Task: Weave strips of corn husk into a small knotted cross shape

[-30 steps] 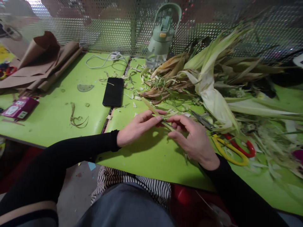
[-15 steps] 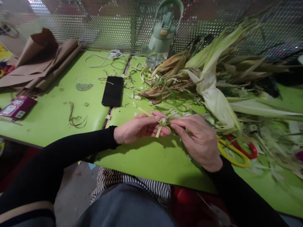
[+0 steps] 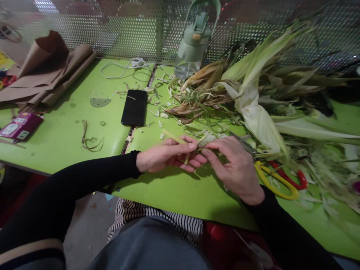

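My left hand [image 3: 168, 153] pinches a small folded piece of corn husk [image 3: 186, 157] between thumb and fingers; one pale strip end sticks out behind the thumb and another points down below the fingers. Close beside it, my right hand [image 3: 234, 165] has its thumb and forefinger closed on the same husk, and the fingertips of both hands nearly meet. The middle of the piece is mostly hidden by the fingers. Just right of my right hand lie scissors [image 3: 277, 183] with yellow and red handles, partly under husk scraps.
A heap of corn husks [image 3: 258, 101] covers the right side of the green table [image 3: 165, 183]. Behind stand a water bottle [image 3: 192, 48] and a perforated screen. Further left are a black phone [image 3: 134, 108], a white cable [image 3: 120, 71], brown paper [image 3: 53, 75] and a purple pack [image 3: 21, 125].
My left thumb has shifted right over the folded husk, covering more of it. My right fingers have curled in closer to the left fingertips. The table things stay put.
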`<state>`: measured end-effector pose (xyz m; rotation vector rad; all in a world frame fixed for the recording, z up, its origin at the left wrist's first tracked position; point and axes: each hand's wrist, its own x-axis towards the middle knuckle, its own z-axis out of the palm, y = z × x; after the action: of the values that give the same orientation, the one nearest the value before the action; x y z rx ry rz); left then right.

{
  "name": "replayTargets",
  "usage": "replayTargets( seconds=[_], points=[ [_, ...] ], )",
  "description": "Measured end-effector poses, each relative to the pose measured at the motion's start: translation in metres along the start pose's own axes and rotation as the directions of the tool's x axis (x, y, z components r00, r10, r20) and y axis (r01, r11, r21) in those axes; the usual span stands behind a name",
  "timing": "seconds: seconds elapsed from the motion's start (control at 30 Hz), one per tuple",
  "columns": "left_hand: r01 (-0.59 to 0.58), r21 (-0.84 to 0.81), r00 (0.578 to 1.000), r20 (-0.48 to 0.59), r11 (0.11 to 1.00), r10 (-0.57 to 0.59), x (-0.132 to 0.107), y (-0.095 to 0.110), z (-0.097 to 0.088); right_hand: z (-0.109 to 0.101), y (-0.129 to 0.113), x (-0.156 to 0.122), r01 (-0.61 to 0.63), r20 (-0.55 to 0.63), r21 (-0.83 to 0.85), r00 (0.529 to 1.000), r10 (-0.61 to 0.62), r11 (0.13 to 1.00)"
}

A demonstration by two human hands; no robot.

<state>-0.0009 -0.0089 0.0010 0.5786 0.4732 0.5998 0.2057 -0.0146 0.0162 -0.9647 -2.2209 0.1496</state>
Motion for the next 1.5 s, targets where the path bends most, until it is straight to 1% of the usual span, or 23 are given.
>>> replayTargets(
  seconds=[0.07, 0.2, 0.3, 0.37, 0.47, 0.53, 0.63, 0.67, 0.7, 0.77, 0.8, 0.83, 0.9, 0.97, 1.03, 1.13, 1.2, 1.27, 1.33, 1.37, 1.43, 1.5],
  points=[
    [0.008, 0.009, 1.0, 0.006, 1.0, -0.008, 0.0, 0.0, 0.001, -0.001, 0.0, 0.0, -0.02, 0.009, 0.043, 1.0, 0.019, 0.999],
    [0.017, 0.009, 0.999, 0.037, 1.0, -0.017, -0.001, 0.001, 0.001, -0.005, 0.003, -0.002, -0.11, 0.015, 0.104, 0.994, 0.11, 0.988],
    [-0.002, 0.033, 1.0, 0.002, 0.999, 0.002, -0.001, 0.001, 0.003, -0.007, 0.007, -0.002, -0.172, 0.044, 0.142, 0.985, 0.167, 0.975],
    [-0.041, 0.079, 0.997, -0.063, 0.996, 0.046, -0.001, 0.001, 0.004, -0.008, 0.008, -0.002, -0.167, 0.03, 0.133, 0.986, 0.165, 0.977],
    [-0.084, 0.164, 0.984, -0.145, 0.983, 0.108, -0.003, 0.002, 0.007, -0.009, 0.008, 0.0, -0.101, -0.026, 0.052, 0.994, 0.103, 0.993],
    [-0.068, 0.213, 0.985, -0.143, 0.975, 0.099, -0.004, 0.003, 0.01, -0.008, 0.008, 0.001, -0.095, -0.031, 0.029, 0.995, 0.096, 0.995],
    [-0.034, 0.236, 0.99, -0.122, 0.971, 0.065, -0.006, 0.003, 0.012, -0.007, 0.011, 0.001, -0.145, 0.004, 0.082, 0.989, 0.145, 0.986],
    [-0.044, 0.225, 0.988, -0.131, 0.973, 0.075, -0.006, 0.002, 0.013, -0.007, 0.011, 0.001, -0.152, -0.009, 0.078, 0.988, 0.153, 0.985],
    [-0.07, 0.208, 0.983, -0.152, 0.975, 0.103, -0.005, 0.001, 0.013, -0.006, 0.01, 0.0, -0.15, -0.046, 0.049, 0.987, 0.153, 0.987],
    [-0.16, 0.188, 0.957, -0.212, 0.969, 0.199, -0.003, -0.001, 0.013, -0.005, 0.007, -0.001, -0.12, -0.158, -0.058, 0.981, 0.11, 0.991],
    [-0.204, 0.192, 0.939, -0.238, 0.96, 0.247, -0.002, -0.002, 0.013, -0.004, 0.004, -0.001, -0.104, -0.184, -0.101, 0.979, 0.084, 0.989],
    [-0.241, 0.197, 0.923, -0.256, 0.95, 0.288, -0.001, -0.004, 0.013, -0.002, 0.001, -0.002, -0.093, -0.164, -0.112, 0.984, 0.074, 0.989],
    [-0.288, 0.197, 0.905, -0.265, 0.937, 0.334, 0.001, -0.006, 0.011, 0.004, -0.006, -0.003, -0.111, -0.021, -0.035, 0.994, 0.111, 0.993],
    [-0.302, 0.177, 0.904, -0.26, 0.937, 0.34, 0.002, -0.008, 0.01, 0.011, -0.011, -0.004, -0.218, 0.135, 0.102, 0.97, 0.204, 0.97],
    [-0.308, 0.167, 0.905, -0.253, 0.937, 0.342, 0.003, -0.01, 0.008, 0.017, -0.014, -0.005, -0.358, 0.224, 0.24, 0.925, 0.308, 0.902],
    [-0.299, 0.179, 0.915, -0.224, 0.937, 0.335, 0.004, -0.012, 0.007, 0.024, -0.014, -0.006, -0.532, 0.341, 0.399, 0.842, 0.418, 0.747],
    [-0.294, 0.182, 0.919, -0.214, 0.938, 0.33, 0.005, -0.014, 0.007, 0.026, -0.013, -0.007, -0.585, 0.394, 0.46, 0.808, 0.437, 0.668],
    [-0.301, 0.192, 0.912, -0.228, 0.934, 0.34, 0.005, -0.015, 0.007, 0.027, -0.012, -0.007, -0.594, 0.41, 0.495, 0.803, 0.432, 0.634],
    [-0.308, 0.217, 0.902, -0.243, 0.926, 0.357, 0.005, -0.016, 0.008, 0.027, -0.013, -0.007, -0.582, 0.408, 0.484, 0.811, 0.42, 0.653],
    [-0.309, 0.232, 0.898, -0.247, 0.922, 0.363, 0.005, -0.016, 0.009, 0.026, -0.014, -0.007, -0.567, 0.405, 0.458, 0.819, 0.406, 0.685],
    [-0.311, 0.258, 0.896, -0.241, 0.915, 0.373, 0.004, -0.017, 0.01, 0.025, -0.016, -0.007, -0.502, 0.387, 0.374, 0.849, 0.361, 0.78],
    [-0.327, 0.275, 0.894, -0.221, 0.904, 0.39, 0.003, -0.017, 0.012, 0.024, -0.02, -0.006, -0.396, 0.36, 0.285, 0.888, 0.285, 0.873]
  ],
)
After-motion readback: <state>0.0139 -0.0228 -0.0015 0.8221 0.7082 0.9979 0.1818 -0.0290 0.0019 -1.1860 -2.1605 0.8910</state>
